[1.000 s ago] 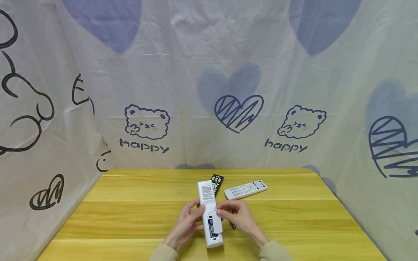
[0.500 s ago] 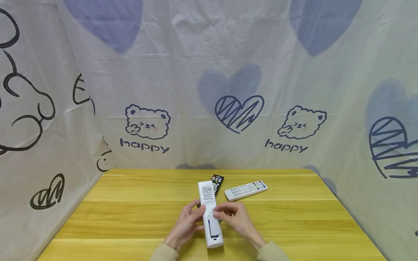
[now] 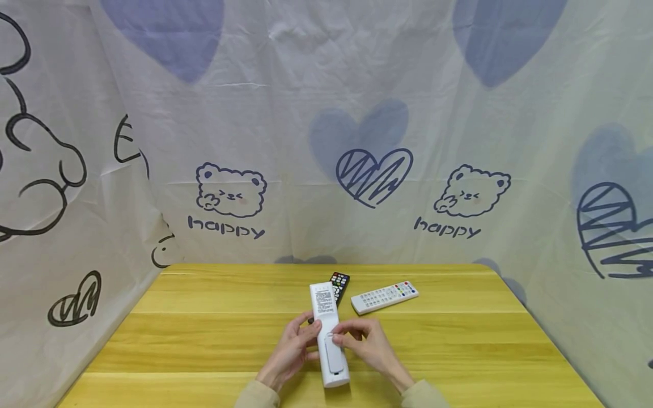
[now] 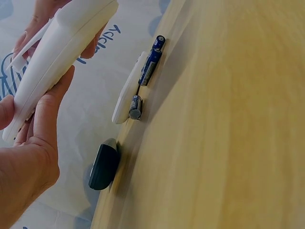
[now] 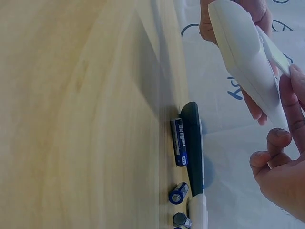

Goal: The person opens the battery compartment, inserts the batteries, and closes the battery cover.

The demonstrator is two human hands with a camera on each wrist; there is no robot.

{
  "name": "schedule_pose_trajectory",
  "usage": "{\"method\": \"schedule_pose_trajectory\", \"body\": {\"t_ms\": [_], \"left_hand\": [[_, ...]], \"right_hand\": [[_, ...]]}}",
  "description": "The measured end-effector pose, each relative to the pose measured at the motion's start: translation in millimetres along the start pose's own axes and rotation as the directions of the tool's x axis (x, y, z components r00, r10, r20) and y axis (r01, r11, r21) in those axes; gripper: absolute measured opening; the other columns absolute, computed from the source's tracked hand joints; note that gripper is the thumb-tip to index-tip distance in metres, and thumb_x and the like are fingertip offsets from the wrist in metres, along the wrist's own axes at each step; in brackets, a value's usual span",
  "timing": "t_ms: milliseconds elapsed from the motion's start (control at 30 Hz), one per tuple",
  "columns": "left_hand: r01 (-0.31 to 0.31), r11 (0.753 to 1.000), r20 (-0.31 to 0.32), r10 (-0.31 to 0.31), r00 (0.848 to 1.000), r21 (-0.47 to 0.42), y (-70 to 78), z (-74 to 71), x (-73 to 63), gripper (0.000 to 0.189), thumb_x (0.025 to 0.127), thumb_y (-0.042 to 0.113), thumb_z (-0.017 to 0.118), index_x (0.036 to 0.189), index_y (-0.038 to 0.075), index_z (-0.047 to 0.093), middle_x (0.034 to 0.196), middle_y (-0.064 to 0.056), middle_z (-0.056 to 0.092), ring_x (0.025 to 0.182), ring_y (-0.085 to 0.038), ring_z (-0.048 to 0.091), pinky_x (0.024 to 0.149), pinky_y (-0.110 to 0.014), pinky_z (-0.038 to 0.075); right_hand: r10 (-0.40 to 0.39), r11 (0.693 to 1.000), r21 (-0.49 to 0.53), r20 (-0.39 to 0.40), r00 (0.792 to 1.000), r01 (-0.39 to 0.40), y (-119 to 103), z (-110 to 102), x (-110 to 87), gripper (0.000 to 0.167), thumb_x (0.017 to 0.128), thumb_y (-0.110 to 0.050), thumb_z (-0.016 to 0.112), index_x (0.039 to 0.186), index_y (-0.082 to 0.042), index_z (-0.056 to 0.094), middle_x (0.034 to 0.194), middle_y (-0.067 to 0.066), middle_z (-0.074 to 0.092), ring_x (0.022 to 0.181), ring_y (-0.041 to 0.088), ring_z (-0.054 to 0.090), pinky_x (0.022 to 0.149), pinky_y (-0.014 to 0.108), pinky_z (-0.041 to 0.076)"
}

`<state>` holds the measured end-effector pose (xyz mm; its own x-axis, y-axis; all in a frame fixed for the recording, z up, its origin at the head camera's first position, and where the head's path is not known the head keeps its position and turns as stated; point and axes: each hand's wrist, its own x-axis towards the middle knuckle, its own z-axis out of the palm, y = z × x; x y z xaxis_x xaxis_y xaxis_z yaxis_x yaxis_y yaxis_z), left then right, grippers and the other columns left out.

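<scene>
My left hand (image 3: 293, 348) grips a white remote control (image 3: 323, 303) from its left side, held above the table with its back facing up. My right hand (image 3: 368, 343) pinches the upper end of the white battery cover (image 3: 334, 356) between thumb and fingers. In the head view the cover lies over the battery compartment, hiding most of it. Seen from the right wrist, the cover (image 5: 274, 50) slants away from the remote's back, its pinched end raised. The left wrist view also shows the cover (image 4: 35, 45) tilted off the remote.
On the wooden table (image 3: 204, 340) behind the hands lie a black remote (image 3: 340, 283), partly covered by the held one, and another white remote (image 3: 385, 297). Several loose blue batteries (image 5: 179, 142) lie near them. A patterned cloth (image 3: 306, 226) hangs beyond the table's far edge.
My right hand has moved left with the cover, from the compartment's right side to over it. The batteries inside, visible earlier, are now hidden. My left hand has stayed in place.
</scene>
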<state>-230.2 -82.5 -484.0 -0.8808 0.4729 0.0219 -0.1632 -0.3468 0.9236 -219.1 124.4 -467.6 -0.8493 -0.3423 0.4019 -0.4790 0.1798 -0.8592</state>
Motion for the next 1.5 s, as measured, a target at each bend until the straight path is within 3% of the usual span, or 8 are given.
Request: {"method": "schedule_pose_trajectory", "body": {"t_ms": [533,900,1167,1500], "left_hand": [[-0.008,1.0,0.007,0.008,1.0,0.0,-1.5,-0.6,0.3,0.062,0.106,0.018,0.05,0.151,-0.011,0.019,0.104,0.003,0.076,0.094,-0.011,0.073,0.082,-0.03,0.065],[-0.012,1.0,0.006,0.012,1.0,-0.001,-2.2,-0.8,0.6,0.062,0.106,0.017,0.049,0.151,-0.012,0.017,0.105,0.001,0.075,0.095,-0.011,0.073,0.083,-0.032,0.064],[-0.017,1.0,0.023,0.017,1.0,-0.017,-1.0,-0.9,-0.9,0.064,0.106,0.019,0.051,0.151,-0.012,0.017,0.108,0.0,0.075,0.097,-0.012,0.073,0.084,-0.032,0.064],[-0.014,1.0,0.032,0.014,0.999,-0.007,-1.8,-0.6,-0.7,0.064,0.105,0.018,0.052,0.151,-0.011,0.018,0.107,0.0,0.076,0.096,-0.013,0.074,0.084,-0.032,0.064]], "right_hand": [[0.015,1.0,-0.004,-0.045,0.999,-0.015,-0.9,1.4,0.7,0.014,0.087,-0.008,0.075,0.097,0.003,0.075,0.086,0.023,0.072,0.064,-0.001,0.042,0.056,0.019,0.037],[-0.052,0.999,-0.008,-0.021,0.998,0.052,1.9,2.9,-2.8,0.01,0.088,-0.007,0.074,0.093,0.002,0.076,0.087,0.022,0.074,0.068,-0.005,0.046,0.059,0.015,0.039],[-0.094,0.995,-0.04,-0.016,0.995,0.093,3.9,2.0,-1.2,0.005,0.089,-0.005,0.073,0.091,-0.001,0.076,0.079,0.018,0.068,0.064,-0.002,0.04,0.055,0.017,0.036],[-0.051,0.997,-0.054,-0.017,0.999,0.05,1.9,3.3,-2.1,0.009,0.089,-0.01,0.074,0.089,-0.001,0.075,0.08,0.017,0.065,0.068,-0.001,0.042,0.058,0.018,0.037]]}}
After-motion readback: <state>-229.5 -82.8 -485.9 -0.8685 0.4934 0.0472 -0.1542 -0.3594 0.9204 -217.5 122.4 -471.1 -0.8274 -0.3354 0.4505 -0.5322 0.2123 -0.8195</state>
